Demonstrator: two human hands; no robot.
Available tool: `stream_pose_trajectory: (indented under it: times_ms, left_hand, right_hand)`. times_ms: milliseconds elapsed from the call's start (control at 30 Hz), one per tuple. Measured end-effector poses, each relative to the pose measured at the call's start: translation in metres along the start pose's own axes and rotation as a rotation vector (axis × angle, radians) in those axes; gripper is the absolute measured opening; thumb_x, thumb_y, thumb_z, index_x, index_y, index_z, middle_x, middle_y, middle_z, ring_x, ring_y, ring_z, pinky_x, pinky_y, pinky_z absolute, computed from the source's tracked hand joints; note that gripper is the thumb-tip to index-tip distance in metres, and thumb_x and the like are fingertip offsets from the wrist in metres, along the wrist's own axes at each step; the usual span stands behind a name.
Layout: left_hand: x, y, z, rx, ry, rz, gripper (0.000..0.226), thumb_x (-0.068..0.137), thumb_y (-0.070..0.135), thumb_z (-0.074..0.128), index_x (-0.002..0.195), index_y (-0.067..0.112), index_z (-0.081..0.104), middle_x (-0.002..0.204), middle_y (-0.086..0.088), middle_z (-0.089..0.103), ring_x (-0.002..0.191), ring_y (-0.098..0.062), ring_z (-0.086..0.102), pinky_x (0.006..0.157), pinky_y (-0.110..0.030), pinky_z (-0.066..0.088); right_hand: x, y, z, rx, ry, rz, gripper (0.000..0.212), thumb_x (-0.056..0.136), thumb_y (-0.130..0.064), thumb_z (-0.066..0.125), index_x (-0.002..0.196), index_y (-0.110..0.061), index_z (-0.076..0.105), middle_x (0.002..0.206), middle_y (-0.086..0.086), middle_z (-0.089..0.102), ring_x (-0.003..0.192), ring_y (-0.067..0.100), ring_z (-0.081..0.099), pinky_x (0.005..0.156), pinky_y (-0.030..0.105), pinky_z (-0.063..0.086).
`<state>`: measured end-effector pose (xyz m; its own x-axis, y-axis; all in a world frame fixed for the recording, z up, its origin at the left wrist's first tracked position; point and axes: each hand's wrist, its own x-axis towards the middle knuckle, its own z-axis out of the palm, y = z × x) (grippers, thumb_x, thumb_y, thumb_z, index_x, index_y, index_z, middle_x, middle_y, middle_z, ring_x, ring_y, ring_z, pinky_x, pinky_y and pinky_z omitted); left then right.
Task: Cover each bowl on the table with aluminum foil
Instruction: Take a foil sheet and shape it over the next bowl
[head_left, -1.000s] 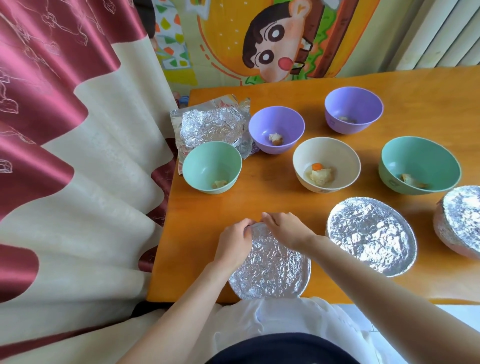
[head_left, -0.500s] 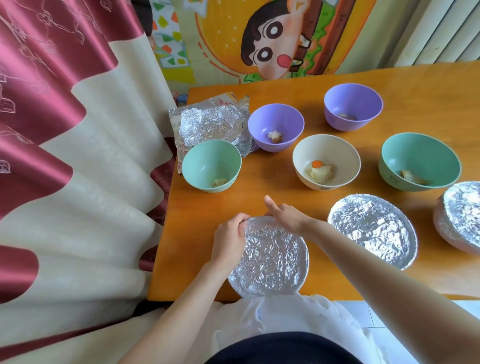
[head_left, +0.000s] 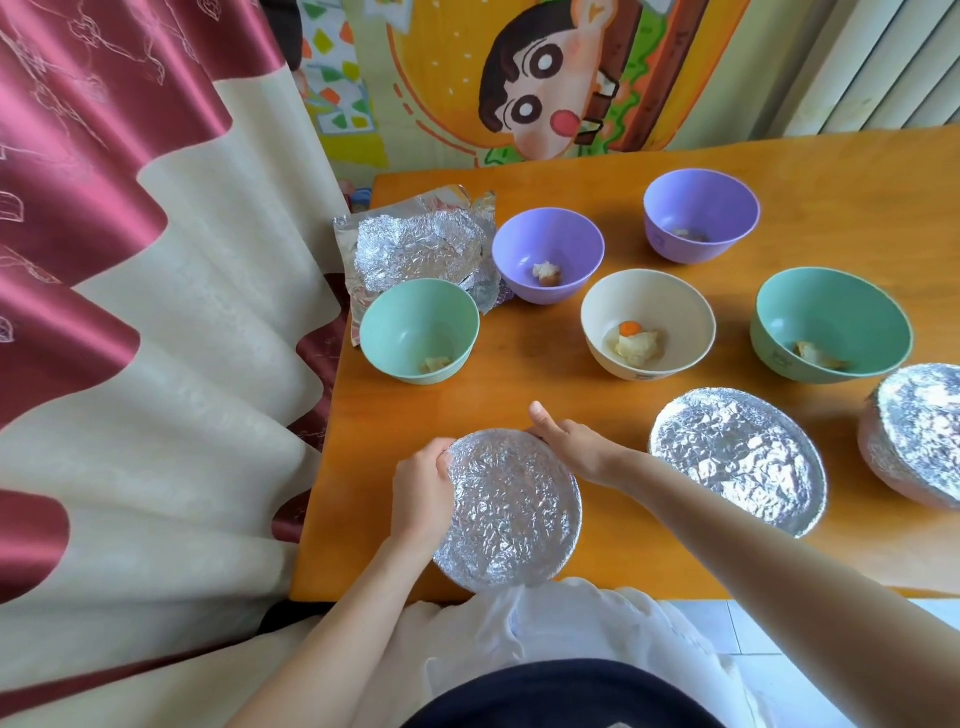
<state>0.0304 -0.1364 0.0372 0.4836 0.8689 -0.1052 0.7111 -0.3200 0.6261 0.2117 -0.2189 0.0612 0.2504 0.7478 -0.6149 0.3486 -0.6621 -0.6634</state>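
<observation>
The left hand (head_left: 422, 491) and right hand (head_left: 571, 448) grip the near foil-covered bowl (head_left: 514, 514), fingers (head_left: 435, 458) curled round its rim; the far cream bowl (head_left: 675, 304) holds food scraps (head_left: 636, 345).

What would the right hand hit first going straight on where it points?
Likely the left green bowl; only table lies between it and the held foil-covered bowl. Depth unclear.

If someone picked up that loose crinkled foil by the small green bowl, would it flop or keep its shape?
Probably keeps its shape: the loose foil holds a bowl-like dent. Likely very light and easily crushed, judging by its thin, wrinkled edges.
</observation>
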Motion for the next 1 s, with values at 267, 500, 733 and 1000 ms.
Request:
stream_pose_trajectory:
  times_ms: [267, 500, 733, 1000]
  left_hand:
    - [-0.001, 0.005, -0.008, 0.108, -0.034, 0.023, 0.023, 0.099, 0.013, 0.040, 0.116, 0.010, 0.055, 0.101, -0.007, 0.064, 0.092, -0.023, 0.056, 0.073, -0.034, 0.048]
    - [0.021, 0.011, -0.005, -0.033, -0.285, 0.058, 0.031, 0.101, 0.015, 0.040, 0.125, 0.010, 0.057, 0.114, -0.008, 0.065, 0.102, -0.022, 0.060, 0.080, -0.027, 0.046]
    - [0.018, 0.010, 0.001, 0.042, -0.242, 0.069, 0.027, 0.100, 0.017, 0.041, 0.117, 0.012, 0.062, 0.087, 0.003, 0.065, 0.068, -0.007, 0.058, 0.055, -0.015, 0.044]
    - [0.014, 0.013, 0.001, 0.038, -0.236, 0.102, 0.025, 0.100, 0.012, 0.041, 0.109, 0.008, 0.064, 0.069, 0.006, 0.055, 0.054, -0.005, 0.047, 0.046, -0.012, 0.033]
  right_hand:
    - [0.008, 0.014, -0.003, -0.123, 0.107, -0.119, 0.032, 0.102, -0.017, 0.034, 0.118, -0.006, 0.059, 0.107, 0.008, 0.061, 0.098, 0.023, 0.053, 0.072, 0.023, 0.032]
    - [0.009, 0.006, 0.002, -0.204, 0.032, -0.154, 0.031, 0.102, -0.018, 0.037, 0.115, -0.007, 0.062, 0.109, 0.011, 0.065, 0.095, 0.024, 0.055, 0.076, 0.027, 0.037]
    - [0.010, -0.001, 0.000, -0.246, 0.005, -0.164, 0.033, 0.102, -0.022, 0.036, 0.081, -0.008, 0.058, 0.081, 0.005, 0.056, 0.067, 0.012, 0.044, 0.060, 0.025, 0.033]
    - [0.010, -0.019, 0.008, -0.312, 0.037, -0.152, 0.045, 0.102, -0.027, 0.032, 0.058, -0.017, 0.024, 0.056, 0.001, 0.029, 0.055, 0.016, 0.026, 0.054, 0.033, 0.023]
